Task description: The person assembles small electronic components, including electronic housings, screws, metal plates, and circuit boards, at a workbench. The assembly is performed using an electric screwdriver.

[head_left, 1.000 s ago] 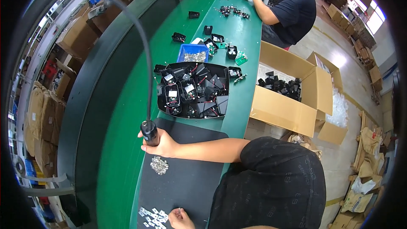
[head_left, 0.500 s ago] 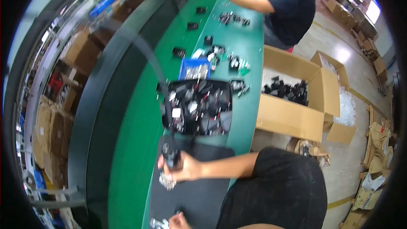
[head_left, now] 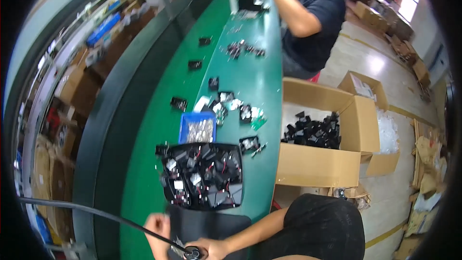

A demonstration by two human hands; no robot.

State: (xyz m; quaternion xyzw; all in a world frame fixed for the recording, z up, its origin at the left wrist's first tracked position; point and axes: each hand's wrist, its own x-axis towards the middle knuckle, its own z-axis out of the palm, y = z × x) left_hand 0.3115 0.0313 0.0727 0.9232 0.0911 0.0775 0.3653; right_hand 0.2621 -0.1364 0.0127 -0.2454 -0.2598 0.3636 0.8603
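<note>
My right hand (head_left: 214,249) is closed around a black corded electric screwdriver (head_left: 193,253) at the lower edge of the view. From its top a black cable (head_left: 103,215) runs off to the left. My left hand (head_left: 158,226) is raised over the left edge of the dark work mat (head_left: 207,224). Blur hides how its fingers lie and whether anything is in them. Small silvery pieces (head_left: 177,246) show between the two hands, partly covered. Just beyond the mat stands a black tray (head_left: 240,183) heaped with black plastic parts and red wires.
A blue bin (head_left: 183,127) of small metal pieces sits behind the tray. Loose black parts (head_left: 225,97) lie along the green bench (head_left: 262,183). To the right an open cardboard box (head_left: 317,166) holds black parts. A co-worker (head_left: 317,24) is at the bench's far end.
The view has shifted, so the bench things appear lower. The screwdriver in my right hand has come down nearer to me. My left hand has moved to the mat's left edge. The co-worker's outstretched arm is drawn back.
</note>
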